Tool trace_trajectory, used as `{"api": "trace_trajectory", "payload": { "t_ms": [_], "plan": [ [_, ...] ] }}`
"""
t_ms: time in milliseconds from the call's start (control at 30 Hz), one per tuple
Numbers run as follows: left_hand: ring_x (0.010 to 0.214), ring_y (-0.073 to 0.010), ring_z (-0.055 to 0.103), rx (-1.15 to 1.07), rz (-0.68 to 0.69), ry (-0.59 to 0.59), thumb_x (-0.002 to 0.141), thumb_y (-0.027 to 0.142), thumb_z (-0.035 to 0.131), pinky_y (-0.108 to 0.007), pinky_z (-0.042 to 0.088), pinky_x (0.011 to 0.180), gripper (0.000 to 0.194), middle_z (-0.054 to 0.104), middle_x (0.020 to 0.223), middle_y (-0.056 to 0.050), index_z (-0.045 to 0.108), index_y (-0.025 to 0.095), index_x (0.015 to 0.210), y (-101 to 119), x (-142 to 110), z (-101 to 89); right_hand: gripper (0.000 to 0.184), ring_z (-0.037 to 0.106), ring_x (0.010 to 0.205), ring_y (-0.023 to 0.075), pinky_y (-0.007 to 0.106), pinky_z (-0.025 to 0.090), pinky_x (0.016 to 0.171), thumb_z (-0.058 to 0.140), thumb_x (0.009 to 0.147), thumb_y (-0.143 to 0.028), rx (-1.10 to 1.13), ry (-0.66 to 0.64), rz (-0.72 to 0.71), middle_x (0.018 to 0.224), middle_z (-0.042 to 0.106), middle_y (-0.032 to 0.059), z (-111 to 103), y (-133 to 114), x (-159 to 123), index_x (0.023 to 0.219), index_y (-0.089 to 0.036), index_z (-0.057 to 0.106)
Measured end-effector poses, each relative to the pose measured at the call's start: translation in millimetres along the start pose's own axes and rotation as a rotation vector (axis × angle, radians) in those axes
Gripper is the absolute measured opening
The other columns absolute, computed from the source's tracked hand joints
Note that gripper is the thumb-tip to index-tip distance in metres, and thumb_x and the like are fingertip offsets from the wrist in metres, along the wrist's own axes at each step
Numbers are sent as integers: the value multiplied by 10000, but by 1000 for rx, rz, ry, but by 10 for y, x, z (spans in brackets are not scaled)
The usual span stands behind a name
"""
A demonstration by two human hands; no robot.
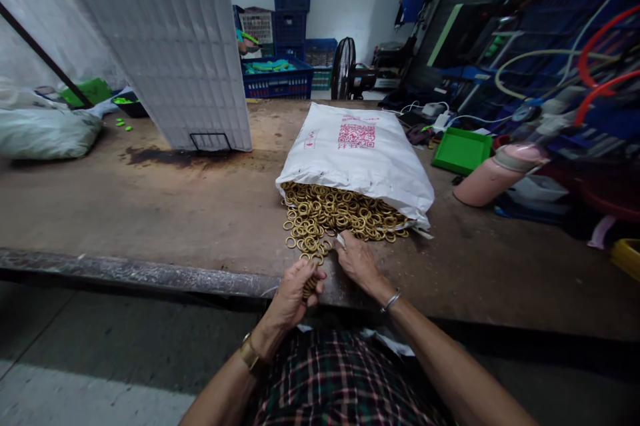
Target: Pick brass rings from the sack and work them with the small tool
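The left hand point(295, 289), a gold-coloured watch point(253, 355) at its wrist, is closed around several brass-coloured metal rings point(310, 287) at the near edge of the brown wooden surface point(200, 213). The right hand point(357, 259), with a silver bracelet point(391, 301) at the wrist, has its fingers curled beside the loose pile of matching rings point(345, 213); a small pale piece shows at its fingertips, too small to identify. The pile spills onto the surface from the open mouth of a white sack point(357, 146) printed in red, which lies flat. Right of the sack are a green plastic tray point(463, 150) and a pink bottle point(493, 176), lying tilted.
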State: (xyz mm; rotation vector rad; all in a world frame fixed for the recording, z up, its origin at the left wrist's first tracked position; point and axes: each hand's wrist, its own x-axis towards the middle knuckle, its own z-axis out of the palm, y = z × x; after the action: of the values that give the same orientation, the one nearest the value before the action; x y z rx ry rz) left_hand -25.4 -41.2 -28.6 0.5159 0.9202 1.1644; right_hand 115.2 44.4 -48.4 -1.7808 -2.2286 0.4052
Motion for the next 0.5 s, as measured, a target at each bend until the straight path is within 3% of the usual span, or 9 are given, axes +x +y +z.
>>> {"api": "trace_trajectory", "payload": {
  "t_ms": [167,367,500],
  "plan": [
    [480,-49,480,-79,5,52,675,421,679,-129,256,340,337,596,738,-13,493,152,757,-6,44,-76,164,582,716,170,263,266,581,439,878,-308,-53,-12,10,809,645,74,49,-77,75,887,-176,536],
    [487,-63,511,-231,-78,7,683,278,675,-118,281,338,333,583,711,0,528,161,959,-3,96,-155,123,580,793,170,258,312,641,436,845,-178,-58,-35,-1,878,634,75,53,-80,80,907,-167,542],
    [546,-76,546,-378,-119,-8,670,218,677,-103,278,334,270,591,731,-27,579,137,907,7,160,-201,133,556,809,171,262,327,664,431,835,-162,-66,-28,-30,922,607,75,104,-24,91,917,-174,535]
  ]
}}
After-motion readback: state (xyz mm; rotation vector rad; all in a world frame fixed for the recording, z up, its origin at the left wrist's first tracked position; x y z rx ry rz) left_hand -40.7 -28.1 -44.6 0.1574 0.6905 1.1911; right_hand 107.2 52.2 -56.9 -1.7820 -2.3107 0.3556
